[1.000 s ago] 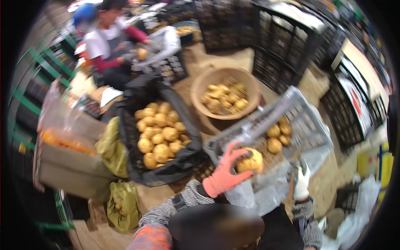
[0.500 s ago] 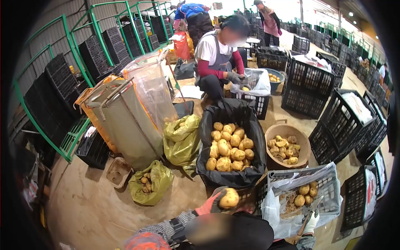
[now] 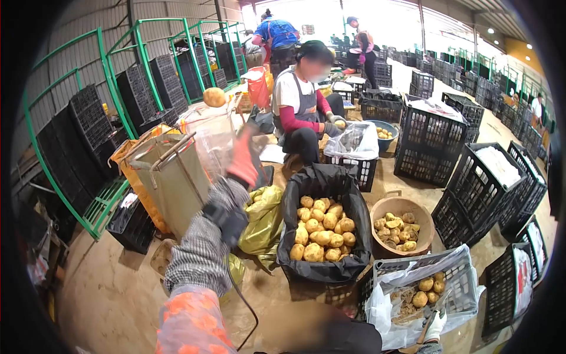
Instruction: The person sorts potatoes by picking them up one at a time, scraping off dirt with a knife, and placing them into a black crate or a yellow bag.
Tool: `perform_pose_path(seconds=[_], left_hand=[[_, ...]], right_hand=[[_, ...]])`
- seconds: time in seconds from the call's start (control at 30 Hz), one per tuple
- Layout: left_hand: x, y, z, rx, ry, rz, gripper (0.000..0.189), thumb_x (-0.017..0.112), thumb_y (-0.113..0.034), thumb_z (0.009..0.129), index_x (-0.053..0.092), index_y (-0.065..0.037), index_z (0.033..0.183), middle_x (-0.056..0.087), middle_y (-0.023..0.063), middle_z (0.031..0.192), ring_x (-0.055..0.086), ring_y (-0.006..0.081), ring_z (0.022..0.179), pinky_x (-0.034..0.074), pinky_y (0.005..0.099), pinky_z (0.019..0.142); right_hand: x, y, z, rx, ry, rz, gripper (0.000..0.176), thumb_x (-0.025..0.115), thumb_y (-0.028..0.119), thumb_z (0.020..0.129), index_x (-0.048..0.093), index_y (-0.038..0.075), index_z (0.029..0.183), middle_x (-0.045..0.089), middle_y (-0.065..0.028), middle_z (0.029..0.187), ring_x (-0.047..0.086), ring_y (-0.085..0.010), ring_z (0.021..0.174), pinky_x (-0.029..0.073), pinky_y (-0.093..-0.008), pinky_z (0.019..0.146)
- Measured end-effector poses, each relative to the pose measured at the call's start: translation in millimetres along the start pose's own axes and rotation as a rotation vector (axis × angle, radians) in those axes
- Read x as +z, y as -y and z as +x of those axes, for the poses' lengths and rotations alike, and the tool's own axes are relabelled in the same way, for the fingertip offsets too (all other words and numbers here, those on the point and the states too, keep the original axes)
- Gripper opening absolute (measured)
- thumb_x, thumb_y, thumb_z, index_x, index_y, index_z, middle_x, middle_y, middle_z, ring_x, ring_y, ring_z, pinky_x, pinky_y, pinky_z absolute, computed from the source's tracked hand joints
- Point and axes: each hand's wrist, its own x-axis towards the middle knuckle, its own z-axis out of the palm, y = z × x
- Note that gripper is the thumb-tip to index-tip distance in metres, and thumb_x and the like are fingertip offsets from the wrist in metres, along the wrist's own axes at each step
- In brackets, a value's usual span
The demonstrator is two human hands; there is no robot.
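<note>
My left hand (image 3: 244, 156), in a reddish and dark glove, is stretched forward at the end of a checked sleeve. Motion blurs its fingers, which point up and hold nothing. A potato (image 3: 214, 97) hangs in the air up and left of it, apart from the hand, over the clear plastic bag. My right hand (image 3: 436, 325), in a white glove, is closed around a wooden-handled knife (image 3: 424, 334), its blade partly hard to make out. That hand is at the near edge of a plastic-lined crate (image 3: 460, 259) with several potatoes (image 3: 427, 290) and loose soil inside.
A black-lined crate (image 3: 286, 236) full of potatoes stands ahead, beside a tan tub (image 3: 433, 233) of cut and damaged ones. Yellow sacks (image 3: 262, 227) and a tall framed bag (image 3: 177, 183) are left. A co-worker (image 3: 303, 100) crouches beyond; stacked black crates (image 3: 430, 141) stand right.
My left hand has swung from my lap up and forward and let go of the potato, which is now in the air. My right hand stays by the crate with the knife.
</note>
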Motion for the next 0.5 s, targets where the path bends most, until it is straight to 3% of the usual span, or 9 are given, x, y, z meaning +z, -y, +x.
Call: perform_pose_path(seconds=[0.07, 0.13, 0.17, 0.23, 0.27, 0.33, 0.43, 0.47, 0.5], left_hand=[[20.1, 59.4, -46.4, -0.207, 0.151, 0.077, 0.042, 0.06, -0.02, 0.09, 0.048, -0.003, 0.126, 0.058, 0.0092, 0.114, 0.057, 0.0212, 0.103, 0.048, 0.0394, 0.093], [54.1, 113.8, -119.8, -0.373, 0.292, 0.029, 0.043, 0.062, -0.017, 0.089, 0.047, -0.002, 0.127, 0.058, 0.0092, 0.115, 0.059, 0.0191, 0.101, 0.05, 0.0353, 0.09], [58.7, 141.2, -150.5, -0.506, 0.373, 0.042, 0.043, 0.061, -0.016, 0.09, 0.047, -0.002, 0.128, 0.057, 0.0099, 0.117, 0.059, 0.0195, 0.102, 0.049, 0.0356, 0.091], [87.7, 187.1, -206.6, -0.729, 0.552, 0.115, 0.04, 0.057, -0.012, 0.093, 0.046, -0.001, 0.13, 0.057, 0.0105, 0.12, 0.058, 0.0193, 0.107, 0.048, 0.0351, 0.093], [109.5, 199.4, -228.9, -0.713, 0.616, 0.211, 0.034, 0.057, -0.006, 0.091, 0.051, -0.001, 0.125, 0.06, 0.0063, 0.116, 0.057, 0.0126, 0.103, 0.047, 0.0276, 0.092], [152.9, 227.3, -261.9, -0.811, 0.763, 0.188, 0.036, 0.055, -0.003, 0.091, 0.051, 0.0, 0.126, 0.06, 0.0072, 0.116, 0.058, 0.015, 0.107, 0.047, 0.029, 0.092], [213.4, 251.4, -285.3, -0.671, 1.176, 0.447, 0.041, 0.055, -0.002, 0.087, 0.049, -0.001, 0.128, 0.061, 0.004, 0.113, 0.056, 0.0111, 0.101, 0.045, 0.0254, 0.088], [229.2, 272.1, -292.2, -0.48, 1.375, 0.592, 0.045, 0.058, -0.007, 0.086, 0.048, -0.001, 0.129, 0.062, 0.0053, 0.112, 0.057, 0.0114, 0.098, 0.045, 0.0249, 0.089], [247.4, 282.1, -299.3, -0.469, 1.516, 0.714, 0.047, 0.06, -0.011, 0.085, 0.048, -0.001, 0.129, 0.061, 0.0085, 0.114, 0.057, 0.0156, 0.101, 0.045, 0.0275, 0.091]], right_hand=[[-6.8, -14.7, 2.9, -0.042, -0.019, 0.022, 0.008, 0.047, 0.017, 0.094, 0.045, 0.01, 0.092, 0.047, -0.0048, 0.055, 0.044, -0.0157, 0.037, 0.035, -0.0287, 0.033], [-1.0, -10.6, -7.9, 0.092, -0.118, 0.147, 0.031, 0.051, 0.017, 0.092, 0.049, 0.012, 0.122, 0.061, -0.0048, 0.082, 0.048, -0.0117, 0.051, 0.037, -0.0265, 0.04], [10.5, 19.4, -27.1, 0.09, -0.042, 0.146, 0.045, 0.053, 0.017, 0.092, 0.043, 0.011, 0.135, 0.063, -0.0059, 0.097, 0.049, -0.0103, 0.055, 0.038, -0.0253, 0.043], [20.1, 55.5, -50.6, 0.135, 0.001, 0.083, 0.043, 0.052, 0.016, 0.093, 0.043, 0.006, 0.134, 0.056, -0.0012, 0.082, 0.044, -0.0075, 0.054, 0.037, -0.0231, 0.046], [18.7, 55.8, -53.0, 0.149, 0.024, 0.108, 0.041, 0.051, 0.015, 0.094, 0.043, 0.006, 0.133, 0.051, 0.0007, 0.075, 0.043, -0.0071, 0.053, 0.037, -0.023, 0.046], [19.6, 62.5, -58.5, 0.111, 0.02, 0.189, 0.035, 0.049, 0.013, 0.093, 0.047, 0.005, 0.127, 0.054, -0.0013, 0.074, 0.044, -0.0071, 0.054, 0.039, -0.0233, 0.047], [20.2, 71.7, -61.8, 0.126, 0.072, 0.128, 0.025, 0.052, 0.019, 0.093, 0.054, 0.001, 0.11, 0.057, -0.0042, 0.072, 0.049, -0.0088, 0.055, 0.042, -0.0234, 0.049], [19.8, 77.9, -62.5, 0.138, 0.083, 0.129, 0.028, 0.055, 0.026, 0.093, 0.057, -0.001, 0.102, 0.056, -0.0045, 0.069, 0.051, -0.0096, 0.055, 0.042, -0.0233, 0.05], [18.8, 77.5, -65.6, 0.147, 0.067, 0.094, 0.027, 0.055, 0.026, 0.093, 0.058, 0.0, 0.099, 0.056, -0.0049, 0.068, 0.051, -0.0097, 0.055, 0.042, -0.0233, 0.051]])
